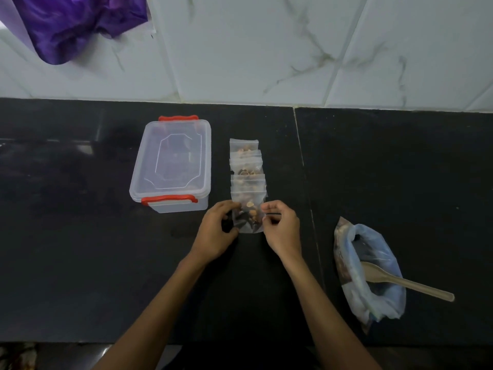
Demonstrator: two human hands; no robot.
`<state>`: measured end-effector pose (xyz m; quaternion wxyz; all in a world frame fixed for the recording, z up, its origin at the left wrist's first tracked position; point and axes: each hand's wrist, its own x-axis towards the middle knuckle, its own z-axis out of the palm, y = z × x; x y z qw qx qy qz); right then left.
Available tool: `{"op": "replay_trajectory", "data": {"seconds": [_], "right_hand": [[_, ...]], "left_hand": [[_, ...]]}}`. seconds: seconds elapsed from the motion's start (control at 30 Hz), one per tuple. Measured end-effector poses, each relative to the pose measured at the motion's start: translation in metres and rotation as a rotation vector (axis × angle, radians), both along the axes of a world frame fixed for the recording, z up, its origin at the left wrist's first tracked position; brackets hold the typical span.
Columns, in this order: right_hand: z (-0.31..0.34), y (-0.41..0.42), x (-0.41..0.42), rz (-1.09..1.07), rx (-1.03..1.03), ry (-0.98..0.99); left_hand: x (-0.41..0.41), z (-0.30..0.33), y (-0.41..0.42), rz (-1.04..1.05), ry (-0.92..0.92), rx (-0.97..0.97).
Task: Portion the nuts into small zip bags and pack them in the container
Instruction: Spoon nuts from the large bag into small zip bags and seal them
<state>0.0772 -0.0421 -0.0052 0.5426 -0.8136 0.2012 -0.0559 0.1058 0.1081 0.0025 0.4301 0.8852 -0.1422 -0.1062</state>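
Note:
A small clear zip bag (249,213) with nuts in it lies on the black counter between my hands. My left hand (217,231) pinches its left edge and my right hand (281,228) pinches its right edge. Beyond it, several filled zip bags (245,166) lie in an overlapping row running away from me. A clear plastic container (172,162) with red clips and its lid on stands to the left of that row. At the right, a bluish plastic bag of nuts (373,273) lies open with a pale spoon (405,283) resting in its mouth.
A purple plastic bag (77,25) hangs against the white marble-tiled wall at the top left. A seam in the counter (306,182) runs front to back just right of the zip bags. The counter's front edge is close to my body.

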Motion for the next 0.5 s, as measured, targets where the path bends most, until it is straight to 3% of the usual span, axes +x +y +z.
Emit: {"op": "replay_trajectory", "data": {"seconds": [0.33,0.5], "right_hand": [[0.015,0.004,-0.017,-0.081,-0.011,-0.052],[0.033,0.005,-0.040,-0.072,-0.021,-0.073]], "left_hand": [[-0.018,-0.010,-0.004,0.225,-0.028,-0.058],[-0.042,0.007,-0.006,0.242,0.043,-0.187]]}}
